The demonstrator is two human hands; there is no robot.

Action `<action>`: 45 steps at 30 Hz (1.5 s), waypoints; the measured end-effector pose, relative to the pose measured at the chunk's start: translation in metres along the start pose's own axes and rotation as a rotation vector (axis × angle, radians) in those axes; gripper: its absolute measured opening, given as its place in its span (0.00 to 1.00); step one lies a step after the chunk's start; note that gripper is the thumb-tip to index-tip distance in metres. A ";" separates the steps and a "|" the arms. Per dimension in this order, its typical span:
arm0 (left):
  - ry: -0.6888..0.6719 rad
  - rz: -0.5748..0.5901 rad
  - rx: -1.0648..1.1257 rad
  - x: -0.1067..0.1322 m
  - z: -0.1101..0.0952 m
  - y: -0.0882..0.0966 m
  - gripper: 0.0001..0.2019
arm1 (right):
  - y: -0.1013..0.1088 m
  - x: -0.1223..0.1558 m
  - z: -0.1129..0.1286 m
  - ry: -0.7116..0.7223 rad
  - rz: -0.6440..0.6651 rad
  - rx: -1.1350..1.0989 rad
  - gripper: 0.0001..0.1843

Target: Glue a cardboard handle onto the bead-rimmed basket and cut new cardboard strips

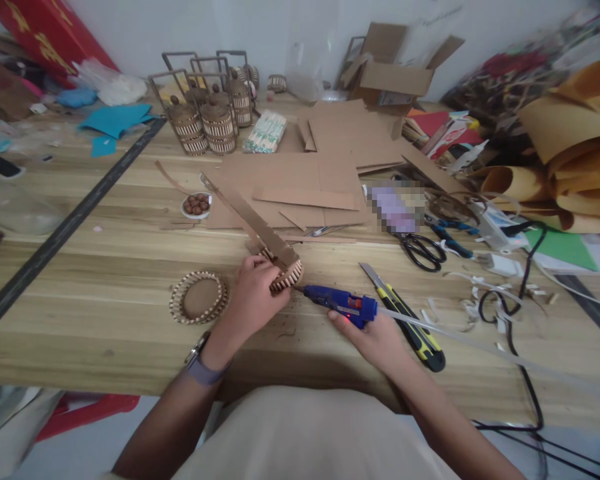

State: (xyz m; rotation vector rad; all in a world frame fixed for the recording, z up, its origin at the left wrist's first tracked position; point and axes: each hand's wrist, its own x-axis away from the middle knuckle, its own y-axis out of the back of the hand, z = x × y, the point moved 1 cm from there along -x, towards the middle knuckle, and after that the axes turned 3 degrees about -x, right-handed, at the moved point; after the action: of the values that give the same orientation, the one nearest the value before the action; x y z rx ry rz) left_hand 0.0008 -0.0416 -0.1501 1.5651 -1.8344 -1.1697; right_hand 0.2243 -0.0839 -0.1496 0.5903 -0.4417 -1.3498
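My left hand [257, 290] is closed on a small round basket [291, 275] with light and dark slatted sides. A long brown cardboard strip [255, 223] rises from this basket and slants up to the left. My right hand [373, 337] grips a blue hot glue gun [337, 301], its nozzle at the lower edge of the basket; whether it touches I cannot tell. A long clear glue stick [430, 327] trails from the gun's back. Left of my left hand, a second slatted ring basket [199, 298] with a brown base lies on the table.
A yellow-black utility knife [405, 317] lies right of the glue gun, with black scissors [423, 251] and pliers [450, 239] beyond. Cardboard sheets [290, 173], a bowl of brown balls [197, 205] and several handled slatted baskets [217, 127] stand farther back. A black cord [523, 360] runs along the right.
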 end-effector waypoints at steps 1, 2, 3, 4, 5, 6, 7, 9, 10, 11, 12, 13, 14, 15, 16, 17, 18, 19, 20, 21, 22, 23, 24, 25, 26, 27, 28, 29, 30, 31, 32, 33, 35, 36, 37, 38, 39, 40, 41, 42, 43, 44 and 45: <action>0.001 0.000 -0.001 0.000 0.000 0.000 0.03 | 0.000 0.000 0.000 0.005 -0.004 0.006 0.16; 0.002 0.000 -0.001 0.000 0.000 0.000 0.03 | 0.000 0.000 0.000 0.011 -0.007 0.010 0.16; 0.002 -0.002 -0.003 0.000 0.000 0.000 0.03 | 0.000 0.000 0.000 0.019 -0.014 0.012 0.15; 0.001 -0.002 -0.005 0.000 0.000 0.000 0.03 | -0.001 0.000 -0.001 0.028 -0.023 0.013 0.15; -0.001 -0.002 -0.007 0.000 0.000 0.000 0.03 | -0.001 0.000 -0.001 0.035 -0.033 0.014 0.15; -0.002 -0.002 -0.009 0.000 0.000 0.000 0.03 | -0.001 0.001 -0.001 0.039 -0.041 0.016 0.15; -0.003 -0.001 -0.010 0.000 0.001 -0.001 0.03 | -0.002 0.001 -0.002 0.043 -0.047 0.020 0.15; -0.003 0.001 -0.007 0.000 0.001 -0.001 0.03 | -0.003 0.003 -0.003 0.053 -0.054 0.038 0.15; -0.002 -0.001 -0.006 0.000 0.001 -0.001 0.03 | -0.003 0.003 -0.003 0.062 -0.063 0.054 0.15; -0.002 -0.003 -0.005 0.000 0.001 -0.002 0.04 | -0.004 0.004 -0.004 0.081 -0.076 0.072 0.14; -0.001 -0.004 -0.006 0.000 0.001 -0.001 0.04 | -0.004 0.004 -0.004 0.112 -0.092 0.092 0.14; 0.000 -0.006 -0.007 0.000 0.000 -0.001 0.05 | -0.004 0.004 -0.005 0.151 -0.105 0.115 0.13; 0.003 -0.007 -0.009 0.000 0.000 -0.001 0.06 | -0.004 0.004 -0.005 0.197 -0.114 0.143 0.13; 0.009 -0.010 -0.009 0.000 0.000 -0.001 0.07 | -0.003 0.004 -0.006 0.249 -0.118 0.176 0.13; 0.015 -0.013 -0.006 0.000 0.000 -0.001 0.07 | -0.003 0.004 -0.007 0.299 -0.125 0.216 0.14; 0.021 -0.016 0.000 0.000 0.000 0.000 0.07 | -0.002 0.004 -0.007 0.341 -0.141 0.258 0.15; 0.025 -0.019 0.008 0.000 0.000 0.000 0.07 | -0.001 0.003 -0.008 0.372 -0.167 0.293 0.16; 0.027 -0.020 0.014 0.000 0.000 0.000 0.06 | 0.001 0.003 -0.008 0.388 -0.202 0.313 0.17; 0.027 -0.019 0.015 0.000 0.000 0.000 0.06 | 0.003 0.003 -0.007 0.385 -0.231 0.310 0.17; 0.025 -0.017 0.013 0.000 0.000 -0.001 0.06 | 0.004 0.003 -0.006 0.361 -0.243 0.286 0.16; 0.020 -0.016 0.009 0.000 0.000 -0.001 0.05 | 0.005 0.003 -0.004 0.321 -0.237 0.243 0.15; 0.011 -0.016 0.007 0.000 0.001 -0.002 0.05 | 0.006 0.003 -0.002 0.271 -0.210 0.185 0.14; 0.000 -0.018 0.006 0.000 0.001 -0.002 0.04 | 0.006 0.003 0.000 0.217 -0.174 0.119 0.14; -0.010 -0.022 0.004 0.000 0.001 -0.003 0.04 | 0.005 0.003 0.002 0.163 -0.139 0.050 0.13; -0.018 -0.027 0.000 0.000 0.001 -0.003 0.04 | 0.004 0.003 0.003 0.113 -0.114 -0.015 0.13; -0.024 -0.028 -0.007 0.001 0.001 -0.003 0.04 | 0.003 0.003 0.004 0.071 -0.104 -0.069 0.13; -0.028 -0.026 -0.014 0.001 0.001 -0.003 0.05 | 0.001 0.003 0.004 0.033 -0.097 -0.110 0.13; -0.030 -0.022 -0.019 0.001 0.001 -0.003 0.06 | -0.001 0.003 0.004 0.000 -0.093 -0.133 0.14; -0.030 -0.017 -0.020 0.001 0.001 -0.003 0.06 | -0.003 0.003 0.004 -0.024 -0.094 -0.142 0.14; -0.029 -0.012 -0.018 0.001 0.000 -0.003 0.05 | -0.004 0.002 0.004 -0.038 -0.093 -0.141 0.15; -0.027 -0.009 -0.013 0.002 0.000 -0.002 0.04 | -0.005 0.002 0.004 -0.045 -0.093 -0.136 0.15; -0.024 -0.008 -0.010 0.002 0.000 -0.002 0.04 | -0.006 0.001 0.004 -0.046 -0.095 -0.130 0.15; -0.024 -0.002 -0.006 0.002 0.000 -0.002 0.04 | -0.007 0.000 0.006 -0.039 -0.107 -0.116 0.15; -0.027 0.003 -0.004 0.002 -0.001 -0.002 0.05 | -0.007 0.000 0.008 -0.044 -0.111 -0.111 0.15; -0.029 0.008 -0.001 0.002 -0.001 -0.002 0.05 | -0.007 -0.001 0.009 -0.054 -0.112 -0.108 0.15; -0.026 0.008 0.001 0.002 -0.001 -0.001 0.05 | -0.007 -0.001 0.010 -0.068 -0.114 -0.109 0.15; -0.022 0.008 0.002 0.002 -0.001 -0.001 0.05 | -0.008 -0.002 0.011 -0.081 -0.114 -0.112 0.15; -0.017 0.008 0.003 0.002 -0.001 -0.001 0.04 | -0.008 -0.002 0.012 -0.091 -0.116 -0.115 0.16; -0.016 0.009 0.006 0.002 -0.001 -0.001 0.04 | -0.008 -0.002 0.012 -0.099 -0.116 -0.123 0.16; -0.020 0.009 0.009 0.002 -0.001 -0.002 0.04 | -0.008 -0.003 0.013 -0.102 -0.115 -0.132 0.16; -0.026 0.013 0.013 0.002 -0.001 -0.002 0.05 | -0.007 -0.003 0.013 -0.101 -0.112 -0.141 0.15; -0.031 0.013 0.015 0.002 -0.001 -0.002 0.05 | -0.007 -0.003 0.013 -0.099 -0.110 -0.148 0.16; -0.035 0.007 0.015 0.002 0.000 -0.003 0.05 | -0.007 -0.003 0.013 -0.098 -0.110 -0.155 0.16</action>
State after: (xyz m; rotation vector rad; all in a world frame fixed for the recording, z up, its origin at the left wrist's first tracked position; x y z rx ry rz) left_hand 0.0020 -0.0438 -0.1524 1.5545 -1.8732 -1.1907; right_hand 0.2103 -0.0833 -0.1441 0.4268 -0.3840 -1.5081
